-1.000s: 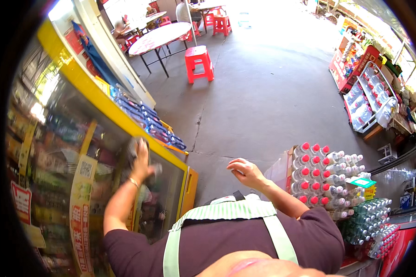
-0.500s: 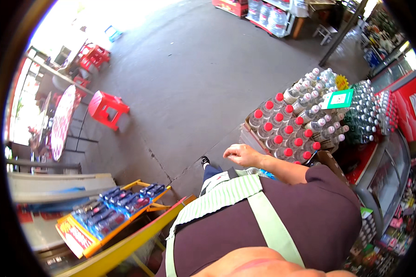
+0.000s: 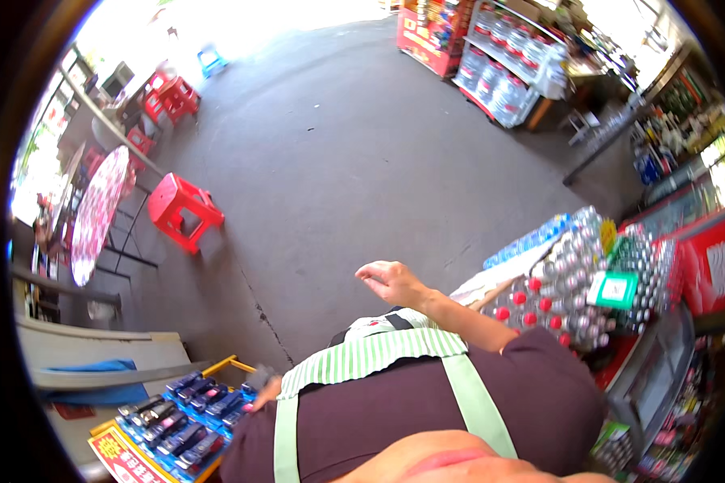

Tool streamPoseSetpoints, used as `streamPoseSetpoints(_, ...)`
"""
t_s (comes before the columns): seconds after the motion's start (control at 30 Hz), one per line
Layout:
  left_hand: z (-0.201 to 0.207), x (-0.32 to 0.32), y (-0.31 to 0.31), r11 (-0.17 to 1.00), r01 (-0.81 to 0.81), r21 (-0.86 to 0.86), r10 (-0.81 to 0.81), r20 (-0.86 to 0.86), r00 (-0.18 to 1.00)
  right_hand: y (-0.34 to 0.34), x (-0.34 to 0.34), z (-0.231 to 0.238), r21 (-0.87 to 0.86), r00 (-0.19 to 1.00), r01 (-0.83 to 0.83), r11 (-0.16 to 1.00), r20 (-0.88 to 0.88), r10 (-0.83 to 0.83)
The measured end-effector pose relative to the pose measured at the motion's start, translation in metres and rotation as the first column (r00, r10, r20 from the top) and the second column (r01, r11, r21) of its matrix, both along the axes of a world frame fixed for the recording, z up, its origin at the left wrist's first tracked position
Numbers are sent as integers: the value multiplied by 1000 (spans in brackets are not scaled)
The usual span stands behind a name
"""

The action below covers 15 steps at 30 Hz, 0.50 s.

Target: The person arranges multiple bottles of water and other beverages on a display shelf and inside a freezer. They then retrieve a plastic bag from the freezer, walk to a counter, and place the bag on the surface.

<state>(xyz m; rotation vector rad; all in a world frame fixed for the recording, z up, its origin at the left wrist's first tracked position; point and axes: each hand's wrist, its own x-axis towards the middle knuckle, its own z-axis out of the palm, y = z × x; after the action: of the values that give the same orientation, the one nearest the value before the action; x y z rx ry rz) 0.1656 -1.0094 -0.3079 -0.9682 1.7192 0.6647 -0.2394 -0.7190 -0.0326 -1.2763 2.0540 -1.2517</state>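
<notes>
Left hand (image 3: pixel 269 392) at the rack (image 3: pixel 217 367), right hand (image 3: pixel 395 283) empty over the floor (image 3: pixel 330 185).
By the rack's right edge, a blurred grey item (image 3: pixel 258 377) sits against the partly hidden left hand; I cannot tell whether it is gripped. The right hand's thumb and bent fingers stand loosely apart, left of the red-capped bottles (image 3: pixel 529 319).

Shows as a small grey object (image 3: pixel 259 376), blurred and partly hidden, at the left hand (image 3: pixel 269 392), near the yellow display rack (image 3: pixel 220 365), too smeared to tell its exact shape.
</notes>
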Motion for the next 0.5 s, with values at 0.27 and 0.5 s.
streamPoseSetpoints(0.27,38,-378,-116,756,-419,502,652,-632,419,16,-170,-52,-40,849,502,864,211,-484)
streamPoseSetpoints(0.5,21,-514,-99,960,-247,-131,109,-639,762,62,-345,-60,27,723,641,767,311,-616)
